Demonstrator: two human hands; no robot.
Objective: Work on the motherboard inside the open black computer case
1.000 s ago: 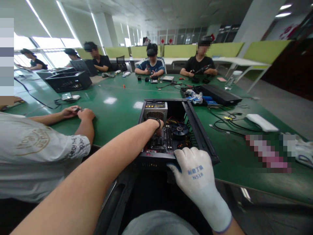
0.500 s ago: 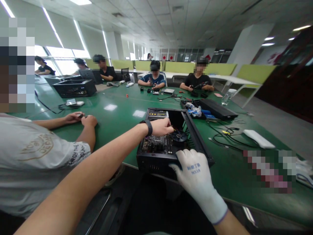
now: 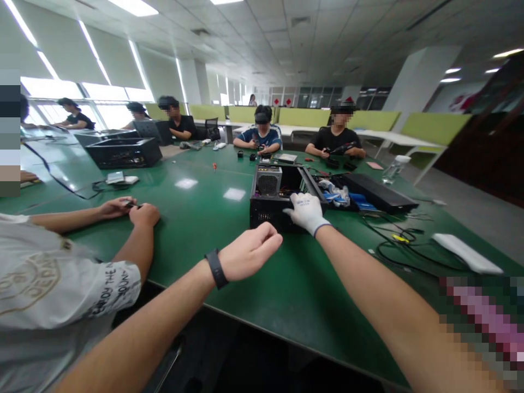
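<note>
A black open computer case (image 3: pixel 268 210) stands on the green table, with a boxy power supply unit (image 3: pixel 270 180) visible in its left part. My right hand (image 3: pixel 306 212), in a white glove, grips the near edge of the case at its right corner, fingers over the rim and thumb on the front. My bare left hand (image 3: pixel 251 251), with a dark wristband (image 3: pixel 215 268), hovers over the table in front of the case. Its fingers are curled together, and whatever they may hold is hidden. Only a little of the case's inside shows from this angle.
Right of the case lie a black flat housing (image 3: pixel 379 191), blue-and-white gloves (image 3: pixel 335 194), black cables (image 3: pixel 393 251) and a white oblong object (image 3: pixel 466 252). A clear bottle (image 3: pixel 395 169) stands farther back. A co-worker's hands (image 3: pixel 135 210) are close on the left; other people sit opposite.
The computer case has slid away from me across the table, my right hand still on its edge. My left hand has come out of the case and back toward me.
</note>
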